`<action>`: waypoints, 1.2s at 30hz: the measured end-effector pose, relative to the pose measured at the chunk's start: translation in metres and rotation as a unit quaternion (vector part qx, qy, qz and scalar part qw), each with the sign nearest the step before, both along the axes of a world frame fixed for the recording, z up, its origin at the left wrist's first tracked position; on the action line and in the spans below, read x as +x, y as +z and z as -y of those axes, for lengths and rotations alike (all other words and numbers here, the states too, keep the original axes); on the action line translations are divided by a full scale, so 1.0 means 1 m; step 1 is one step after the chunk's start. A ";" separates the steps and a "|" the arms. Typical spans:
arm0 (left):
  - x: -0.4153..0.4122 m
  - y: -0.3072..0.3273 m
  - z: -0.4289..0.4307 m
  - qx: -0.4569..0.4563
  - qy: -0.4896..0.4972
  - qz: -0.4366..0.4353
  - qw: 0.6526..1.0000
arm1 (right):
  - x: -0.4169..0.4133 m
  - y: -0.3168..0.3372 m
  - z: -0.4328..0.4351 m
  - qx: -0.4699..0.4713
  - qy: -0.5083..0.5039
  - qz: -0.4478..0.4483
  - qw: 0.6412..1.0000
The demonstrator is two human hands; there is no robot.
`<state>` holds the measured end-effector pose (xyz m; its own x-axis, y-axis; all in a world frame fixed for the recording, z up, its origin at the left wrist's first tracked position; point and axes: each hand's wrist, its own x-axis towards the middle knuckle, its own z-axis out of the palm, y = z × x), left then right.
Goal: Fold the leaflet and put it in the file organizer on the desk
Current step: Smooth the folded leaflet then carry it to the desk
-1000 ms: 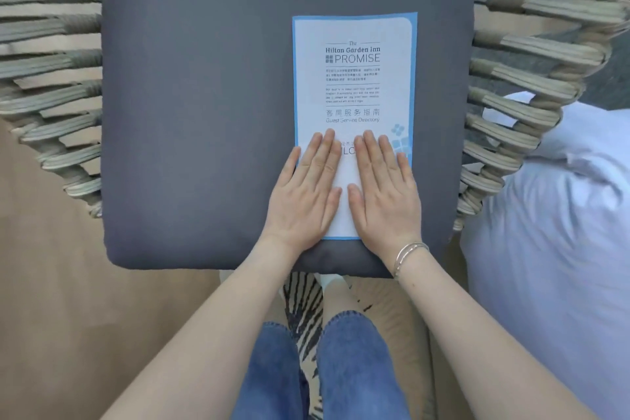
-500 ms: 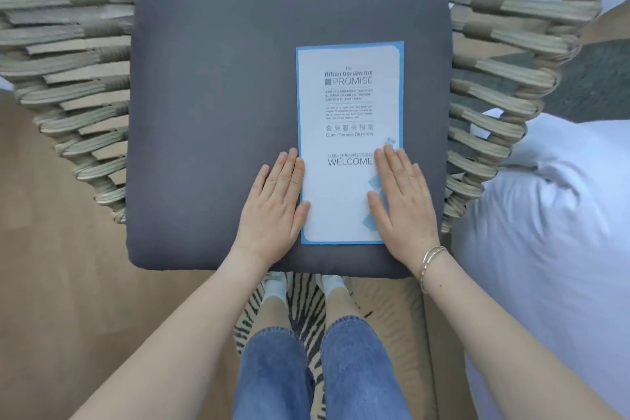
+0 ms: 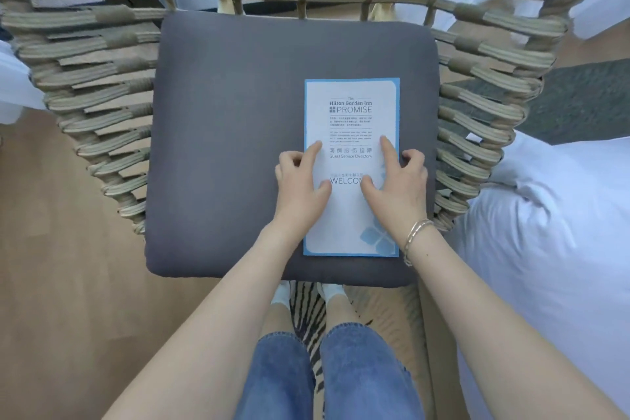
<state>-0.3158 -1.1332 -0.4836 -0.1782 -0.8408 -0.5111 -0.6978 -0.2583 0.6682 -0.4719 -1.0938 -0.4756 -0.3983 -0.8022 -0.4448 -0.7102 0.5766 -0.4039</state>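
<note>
A folded white leaflet (image 3: 351, 119) with a blue border lies flat on the right half of a grey seat cushion (image 3: 231, 133). My left hand (image 3: 300, 187) rests on the leaflet's left edge, index finger and thumb stretched onto the paper, other fingers curled. My right hand (image 3: 399, 181), with a bracelet at the wrist, rests on the right edge the same way. Both hands press at mid-height of the leaflet. No file organizer or desk is in view.
The cushion sits in a woven rope chair (image 3: 102, 85) whose sides rise left, right and behind. A white bed cover (image 3: 552, 249) lies close on the right. Wooden floor (image 3: 51, 283) is on the left; a striped rug (image 3: 308, 317) lies under my feet.
My hands slid up the leaflet from its lower part to its middle. The fingers went from flat and spread to mostly curled, index fingers and thumbs extended. The view pulled back.
</note>
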 end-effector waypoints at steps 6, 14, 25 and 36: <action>0.011 0.011 0.011 0.106 0.112 -0.161 0.975 | -0.015 0.010 -0.003 -0.045 -0.143 0.202 0.968; 0.024 0.100 0.018 0.128 0.148 -0.296 0.935 | -0.027 0.103 -0.008 -0.117 -0.205 0.400 0.885; 0.030 0.364 0.044 -0.001 0.085 -0.335 0.939 | -0.017 0.365 0.014 -0.258 -0.136 0.412 0.863; 0.042 0.579 0.050 -0.166 0.060 -0.419 0.891 | -0.010 0.574 0.035 -0.393 -0.055 0.432 0.810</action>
